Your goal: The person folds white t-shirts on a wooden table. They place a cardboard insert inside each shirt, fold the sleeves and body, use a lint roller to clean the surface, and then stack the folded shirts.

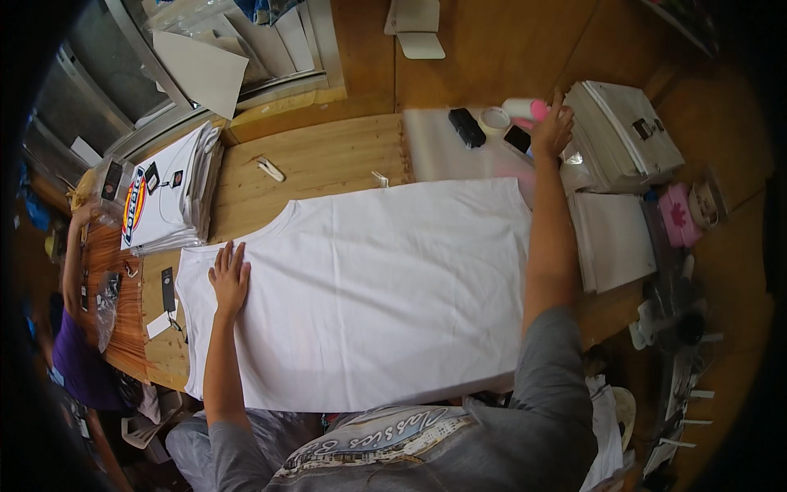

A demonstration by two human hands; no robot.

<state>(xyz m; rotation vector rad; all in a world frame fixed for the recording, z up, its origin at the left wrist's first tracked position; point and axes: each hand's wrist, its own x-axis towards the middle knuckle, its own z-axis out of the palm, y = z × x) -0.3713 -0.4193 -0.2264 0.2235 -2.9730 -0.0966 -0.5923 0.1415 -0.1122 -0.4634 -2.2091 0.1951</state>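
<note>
A white sleeveless-looking garment (pixel 393 279) lies spread across the wooden table, its neckline to the left and its hem to the right. My left hand (pixel 229 279) rests flat on it near the neckline, fingers apart and holding nothing. My right arm stretches past the hem to the far right. There my right hand (pixel 555 129), fingers bent, is at the pink end of a white cylindrical bottle (pixel 518 107). Its fingertips are partly hidden. A roll of tape (pixel 494 120), a black case (pixel 467 128) and a dark phone-like thing (pixel 517 139) lie beside it.
At the left is a stack of folded white shirts (pixel 184 193) with tags. A small white snipping tool (pixel 270 170) lies behind the garment. Stacks of clear plastic bags (pixel 615 238) and a pink box (pixel 679 215) stand right. Another person's arm (pixel 74 262) reaches in at far left.
</note>
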